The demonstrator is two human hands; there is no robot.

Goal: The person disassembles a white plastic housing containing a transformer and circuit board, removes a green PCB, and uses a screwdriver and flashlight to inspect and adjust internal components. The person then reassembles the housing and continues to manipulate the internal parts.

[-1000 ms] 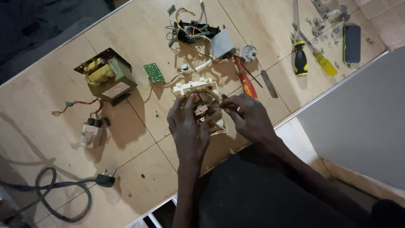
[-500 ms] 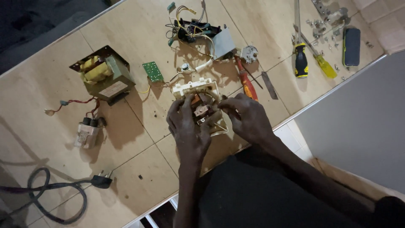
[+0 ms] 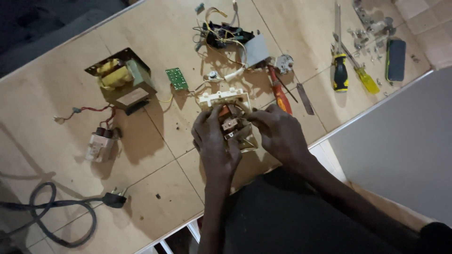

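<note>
Head view: both hands work at one small part near the front edge of the tabletop (image 3: 141, 197).
Left hand grip: the left hand (image 3: 214, 143) is wrapped narrow around the near side of a small switch assembly (image 3: 230, 123), fingers curled over its top.
Right hand grip: the right hand (image 3: 280, 131) pinches the same assembly from the other side, fingertips touching its edge; thumb and fingers are drawn close together.
Held item location: the switch assembly, brown and orange with metal tabs, sits between the two hands, just below a white plastic bracket (image 3: 223, 97) that it touches or overlaps; I cannot tell which.
Just beyond the hands: a red-handled screwdriver (image 3: 281, 96) lies beside the right hand, with a small flat metal strip (image 3: 305, 99) to its right.
Further up: a small green circuit board (image 3: 176, 78), a bundle of yellow and black wires with a grey box (image 3: 230, 37), and a round grey motor part (image 3: 284, 62).
Left side: a transformer with yellow windings (image 3: 123, 81), a capacitor with red leads (image 3: 100, 145) and a black power cord with plug (image 3: 66, 209).
Right side: a black-and-yellow screwdriver (image 3: 340, 70), a yellow-handled screwdriver (image 3: 366, 80), a dark phone (image 3: 396, 59) and loose screws, well apart from the hands.
</note>
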